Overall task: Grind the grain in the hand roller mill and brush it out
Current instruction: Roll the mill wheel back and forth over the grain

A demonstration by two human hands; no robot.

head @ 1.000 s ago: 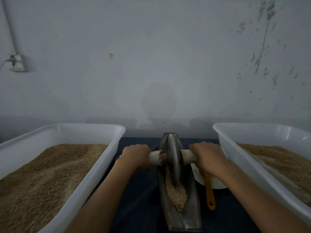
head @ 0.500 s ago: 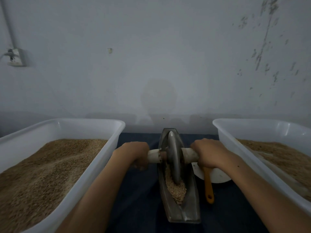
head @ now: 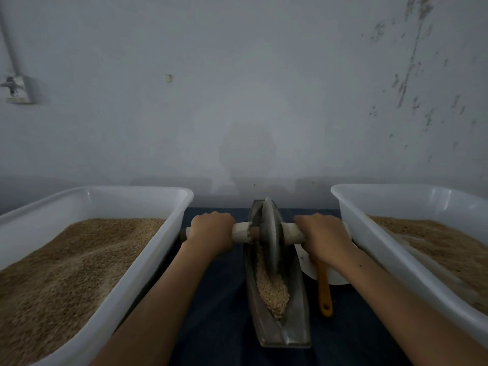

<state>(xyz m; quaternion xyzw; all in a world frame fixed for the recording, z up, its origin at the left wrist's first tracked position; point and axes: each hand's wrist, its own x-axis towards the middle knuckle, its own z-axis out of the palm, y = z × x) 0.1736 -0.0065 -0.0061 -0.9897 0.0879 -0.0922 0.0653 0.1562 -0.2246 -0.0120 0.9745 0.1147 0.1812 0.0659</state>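
Head view. My left hand (head: 212, 231) and right hand (head: 323, 237) each had a clenched grip on one end of the wooden axle (head: 241, 231), with the metal wheel (head: 270, 235) standing upright between them at the far, 12 o'clock end of the boat-shaped trough (head: 301, 310). The grain (head: 272, 289) lay heaped in the trough at 6 o'clock of the wheel, on the dark worktop (head: 219, 299).

Risks, as I judged them: uneven pressure from either hand could tilt the wheel out of its groove, and a fast roll toward 6 o'clock could push grain over the trough's near lip.

Hidden or unclear: my right forearm covered most of the white dish (head: 303, 262) and the head of the orange-handled tool (head: 324, 289), probably the brush. Both white tubs (head: 169, 233) were cut off by the frame edges.
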